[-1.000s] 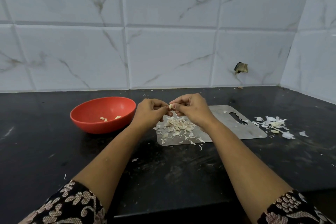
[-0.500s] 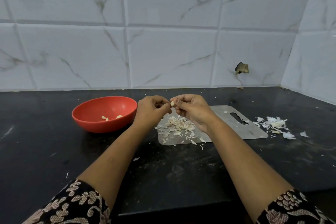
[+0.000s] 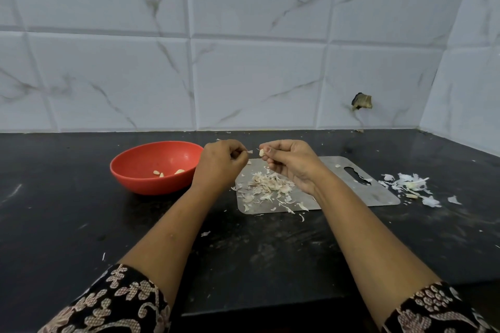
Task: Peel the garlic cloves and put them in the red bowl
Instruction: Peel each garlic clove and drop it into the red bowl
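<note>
Garlic clove (image 3: pixel 261 153) pinched in the curled right hand (image 3: pixel 292 163) at frame centre, above the one steel board (image 3: pixel 351 192); the left hand (image 3: pixel 220 163), fingers curled, nips a shred of skin (image 3: pixel 250 151). Three peeled cloves (image 3: pixel 179 171) lie in the single red bowl (image 3: pixel 140 184), centre left.

a red bowl (image 3: pixel 140 167) holding pale cream garlic cloves (image 3: pixel 162 172), a black tabletop (image 3: pixel 81 224), a grey steel board (image 3: pixel 378 192), whitish peels (image 3: pixel 270 184), white grey-veined marble tiles (image 3: pixel 243 76), and black sleeves (image 3: pixel 116 303) with beige floral print.
</note>
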Available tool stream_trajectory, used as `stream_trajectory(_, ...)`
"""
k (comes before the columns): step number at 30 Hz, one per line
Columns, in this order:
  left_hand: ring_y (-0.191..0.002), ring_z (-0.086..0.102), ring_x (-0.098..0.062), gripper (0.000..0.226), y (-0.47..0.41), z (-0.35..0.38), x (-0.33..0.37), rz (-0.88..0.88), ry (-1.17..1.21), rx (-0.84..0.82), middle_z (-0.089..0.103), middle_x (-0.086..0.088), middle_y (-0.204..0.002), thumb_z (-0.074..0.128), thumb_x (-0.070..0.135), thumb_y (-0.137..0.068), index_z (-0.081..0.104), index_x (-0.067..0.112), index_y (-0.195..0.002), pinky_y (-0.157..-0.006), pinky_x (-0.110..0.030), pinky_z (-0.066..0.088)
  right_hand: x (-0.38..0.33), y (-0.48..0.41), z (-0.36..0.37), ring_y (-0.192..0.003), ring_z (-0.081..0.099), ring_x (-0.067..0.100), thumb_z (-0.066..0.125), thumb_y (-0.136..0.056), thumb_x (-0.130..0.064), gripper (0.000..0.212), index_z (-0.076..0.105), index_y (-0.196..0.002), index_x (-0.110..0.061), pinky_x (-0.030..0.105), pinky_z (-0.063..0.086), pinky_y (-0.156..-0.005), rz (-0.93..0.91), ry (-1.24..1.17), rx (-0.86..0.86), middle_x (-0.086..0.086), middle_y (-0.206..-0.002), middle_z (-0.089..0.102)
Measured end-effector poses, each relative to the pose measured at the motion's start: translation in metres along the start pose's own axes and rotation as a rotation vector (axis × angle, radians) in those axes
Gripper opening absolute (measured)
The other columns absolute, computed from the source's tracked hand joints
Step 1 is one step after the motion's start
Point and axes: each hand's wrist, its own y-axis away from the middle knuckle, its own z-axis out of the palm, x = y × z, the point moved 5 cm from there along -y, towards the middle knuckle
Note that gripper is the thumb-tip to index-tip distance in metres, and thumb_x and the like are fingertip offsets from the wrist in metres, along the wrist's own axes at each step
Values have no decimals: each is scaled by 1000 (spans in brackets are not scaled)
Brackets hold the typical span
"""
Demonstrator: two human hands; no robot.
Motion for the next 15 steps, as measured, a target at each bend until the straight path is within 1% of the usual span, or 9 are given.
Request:
stream_trajectory(2, -70, 64, -11, 10, 1, 10, -1, 23, -88, -158, 71, 4, -74, 65, 16, -83, 76, 16, -83, -72, -31, 54, 0, -1, 0, -57, 60, 4, 61, -92, 0, 9, 69, -95, 0, 15, 54, -61, -4, -14, 3, 6, -72, 66)
stream_trajectory(4, -71, 64, -6, 4, 3, 17, -1, 28, -124, -274, 71, 7, -75, 72, 19, -81, 75, 17, -83, -75, -28, 54, 0, -1, 0, -58, 60, 5, 61, -92, 0, 9, 70, -93, -1, 15, 55, -61, 0, -22, 2, 6, -72, 66)
stream_trajectory(6, -69, 63, 2, 6, 2, 17, -1, 22, -43, -266, 68, 10, -73, 76, 18, -80, 74, 19, -85, -74, -22, 54, 1, -1, 0, -59, 60, 5, 60, -92, 0, 10, 70, -93, -1, 16, 55, -61, 4, -17, -3, 6, -73, 66)
stream_trajectory(7, -64, 62, 5, 8, 2, 15, -1, 11, 38, -236, 67, 12, -72, 75, 16, -81, 72, 22, -86, -70, -19, 53, 1, -1, -1, -59, 60, 5, 59, -93, 0, 11, 70, -93, -1, 16, 55, -61, 4, -14, -5, 6, -73, 66)
stream_trajectory(8, -58, 61, 5, 10, 1, 13, 0, -5, 127, -210, 68, 12, -72, 73, 16, -84, 70, 24, -86, -64, -16, 51, 1, -1, -1, -60, 60, 6, 58, -93, 1, 11, 70, -94, 0, 16, 55, -61, 1, -14, -6, 6, -73, 66)
stream_trajectory(10, -48, 58, 1, 3, 2, 12, 4, -39, 250, -198, 71, 9, -72, 67, 22, -90, 68, 23, -88, -53, -15, 48, 1, -2, -1, -62, 61, 7, 58, -93, 2, 12, 70, -95, -1, 16, 55, -62, -17, -6, -2, 6, -74, 68)
stream_trajectory(12, -46, 57, -5, 13, 3, 14, 8, -36, 251, -202, 71, 8, -71, 60, 28, -95, 68, 18, -90, -50, -17, 47, 1, -3, 0, -66, 63, 9, 59, -92, 3, 11, 69, -96, 0, 17, 55, -64, -48, 12, 9, 6, -75, 70)
stream_trajectory(15, -47, 52, -5, 23, 4, 19, 8, -11, 179, -230, 67, 7, -66, 50, 29, -100, 63, 12, -90, -55, -30, 49, -1, -3, 1, -68, 66, 9, 62, -92, -1, 10, 69, -99, 0, 18, 56, -67, -111, 84, -3, 7, -79, 72)
